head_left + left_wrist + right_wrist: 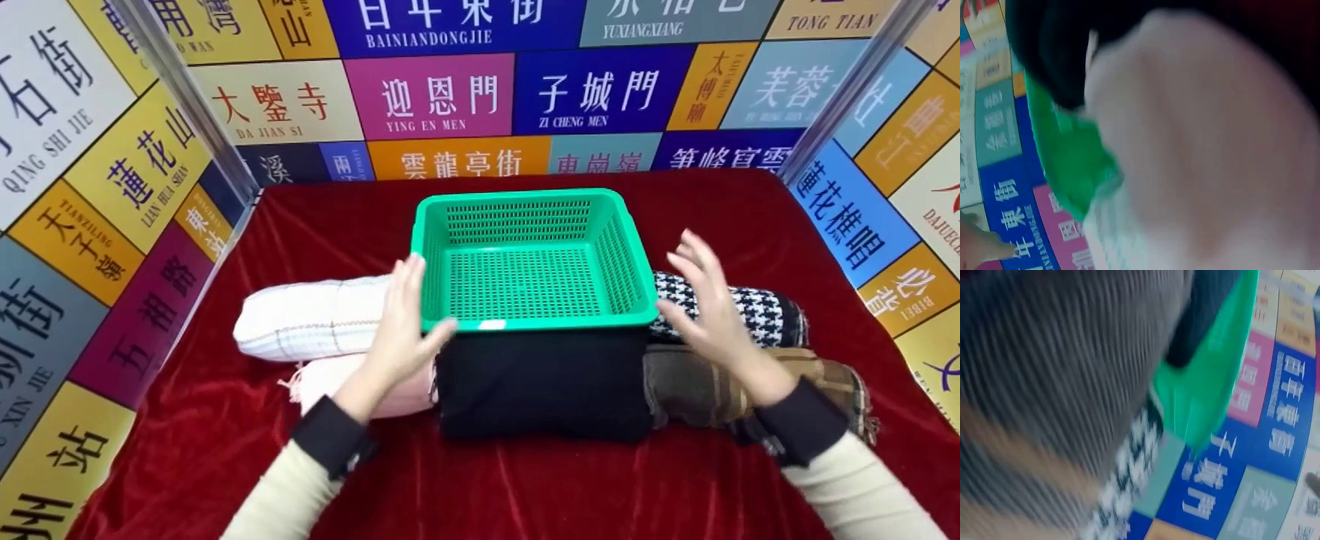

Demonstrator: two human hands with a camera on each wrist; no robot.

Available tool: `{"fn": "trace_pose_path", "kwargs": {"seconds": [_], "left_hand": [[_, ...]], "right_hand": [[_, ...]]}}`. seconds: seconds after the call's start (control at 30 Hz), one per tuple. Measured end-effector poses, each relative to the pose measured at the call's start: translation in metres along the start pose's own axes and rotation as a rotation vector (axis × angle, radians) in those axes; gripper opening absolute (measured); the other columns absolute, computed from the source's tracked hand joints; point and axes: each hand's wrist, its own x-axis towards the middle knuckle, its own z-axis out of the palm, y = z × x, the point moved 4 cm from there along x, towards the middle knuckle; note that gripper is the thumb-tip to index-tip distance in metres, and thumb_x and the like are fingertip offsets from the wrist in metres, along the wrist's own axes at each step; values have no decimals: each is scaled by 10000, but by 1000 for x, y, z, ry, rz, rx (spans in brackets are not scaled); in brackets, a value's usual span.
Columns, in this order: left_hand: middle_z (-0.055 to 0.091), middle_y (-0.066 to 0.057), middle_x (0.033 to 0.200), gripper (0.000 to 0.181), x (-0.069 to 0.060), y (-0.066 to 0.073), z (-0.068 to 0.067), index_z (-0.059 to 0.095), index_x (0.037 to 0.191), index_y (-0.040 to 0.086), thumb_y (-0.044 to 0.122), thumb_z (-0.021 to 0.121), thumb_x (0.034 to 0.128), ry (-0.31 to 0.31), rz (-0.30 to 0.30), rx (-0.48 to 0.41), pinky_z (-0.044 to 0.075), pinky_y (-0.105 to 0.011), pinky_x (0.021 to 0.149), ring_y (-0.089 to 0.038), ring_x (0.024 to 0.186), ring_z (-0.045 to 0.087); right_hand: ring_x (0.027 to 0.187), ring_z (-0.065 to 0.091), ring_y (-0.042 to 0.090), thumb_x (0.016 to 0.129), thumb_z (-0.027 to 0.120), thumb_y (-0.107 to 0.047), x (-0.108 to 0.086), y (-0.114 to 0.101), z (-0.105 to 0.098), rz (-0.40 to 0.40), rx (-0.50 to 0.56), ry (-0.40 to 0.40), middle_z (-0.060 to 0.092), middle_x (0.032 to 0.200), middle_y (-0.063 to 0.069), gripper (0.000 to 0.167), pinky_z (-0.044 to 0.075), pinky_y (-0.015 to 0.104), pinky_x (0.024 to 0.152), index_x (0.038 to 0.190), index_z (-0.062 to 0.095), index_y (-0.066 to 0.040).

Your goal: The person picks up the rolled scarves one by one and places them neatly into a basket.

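A green plastic basket (pixel 525 325) with slotted walls stands at the middle of the table, its inside bare. My left hand (pixel 397 322) is at its left rim with fingers straight and thumb apart; whether it touches the rim I cannot tell. At the right side my right hand (pixel 705 307) hovers, fingers spread, holding nothing. Beneath my left hand lie a white checked cloth roll (pixel 315 319) and a pink fringed scarf (pixel 330 382). By my right hand are a houndstooth cloth roll (pixel 772 311) and a brown plaid fringed scarf (pixel 690 382).
A black folded cloth (pixel 544 382) lies in front of the basket, between the pink and brown scarves. Dark red velvet (pixel 525 487) covers the table. Walls printed with colourful street signs (pixel 431 94) enclose the back and sides, with metal posts (pixel 202 97) at the corners.
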Motion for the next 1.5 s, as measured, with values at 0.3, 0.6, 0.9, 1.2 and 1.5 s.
{"fn": "trace_pose_path", "kwargs": {"seconds": [0.3,0.6,0.9,1.2,1.5], "left_hand": [[399,-206,1334,757,-44,15,22,352,1351,-33,352,668,782,-29,303,-50,256,-429,1063,-342,1244,354],[444,-109,1306,694,-54,5,45,427,1332,60,394,674,776,-292,242,44,327,-426,1007,-254,1201,407],[411,-104,1369,865,-50,-13,53,360,1389,150,579,669,705,-569,-69,-24,315,-454,1024,-285,1250,393],[244,-61,1480,1214,-46,-22,61,142,1465,205,419,865,515,-796,-194,-192,226,-414,1078,-234,1334,250],[173,-163,1494,1340,-40,-20,69,20,1469,66,307,900,487,-942,-264,-48,222,-447,1078,-306,1325,264]], "right_hand": [[1226,418,288,905,542,-266,-43,-26,42,-275,48,-80,457,1252,275,463,268,322,1078,1114,490,144],[1157,471,271,818,666,-266,-64,-8,65,-145,-16,-506,527,1281,93,500,260,269,1035,1249,533,-52],[1261,356,352,774,687,-404,-70,19,68,169,47,-810,397,1397,154,755,300,527,988,1378,386,-66],[1332,171,419,641,783,-439,-74,34,74,424,118,-1047,134,1462,296,1120,197,549,1051,1446,144,7],[1330,89,482,567,830,-424,-68,32,87,418,-28,-1234,72,1467,314,1274,128,575,1062,1431,25,55]]}}
